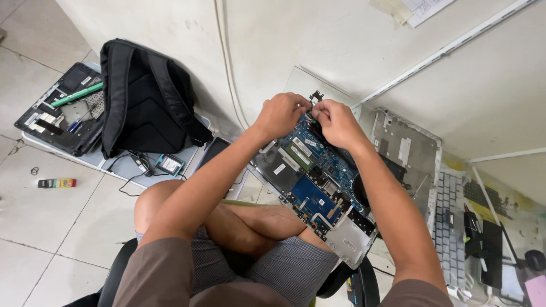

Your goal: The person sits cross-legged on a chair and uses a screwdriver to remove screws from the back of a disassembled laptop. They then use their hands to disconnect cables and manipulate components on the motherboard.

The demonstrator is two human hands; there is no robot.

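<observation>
An opened silver laptop base (352, 241) rests on my lap, its blue circuit board (318, 182) facing up. My left hand (280, 114) and my right hand (335, 122) meet at the far edge of the board, fingers curled and pinching at something small there. What they pinch is hidden between the fingers. A dark hinge piece (316, 95) sticks up just above them.
A black backpack (145, 96) leans on the wall at left, over another dismantled laptop (62, 113) with a green-handled tool (77, 95). A silver laptop shell (406, 150) and a keyboard (449, 227) lie at right. Cables and small parts litter the tiled floor.
</observation>
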